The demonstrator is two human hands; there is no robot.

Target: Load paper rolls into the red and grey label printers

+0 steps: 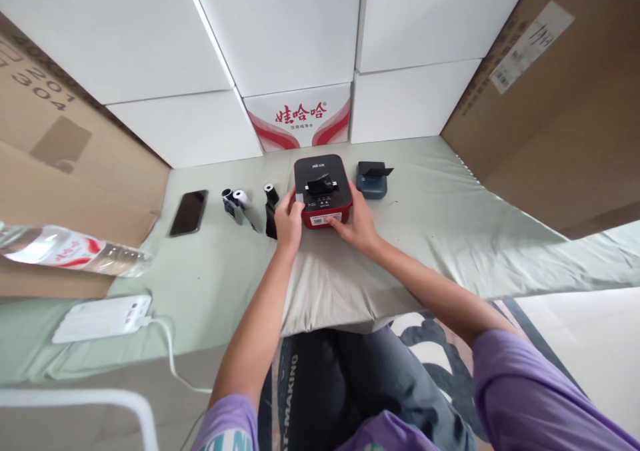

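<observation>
Between my two hands is a red box with a black top (320, 168), its corners rounded and a white barcode label on its near side. My left hand (289, 221) grips its left edge, thumb near the front corner. My right hand (359, 221) is closed on the right side, thumb across the front label. On top of the box lies a small shiny black piece (321, 184). Left of my left hand are a roll with dark wrapping (271, 191) and two more rolls (241, 196). A dark blue small device (373, 183) with a black flap stands to the right.
A black phone (189, 212) lies at left. Nearer are a water bottle (75, 250) and a white power bank (103, 319) with a cable. White boxes (295, 31) wall the back; cardboard boxes (565, 118) flank the cloth-covered surface (425, 238).
</observation>
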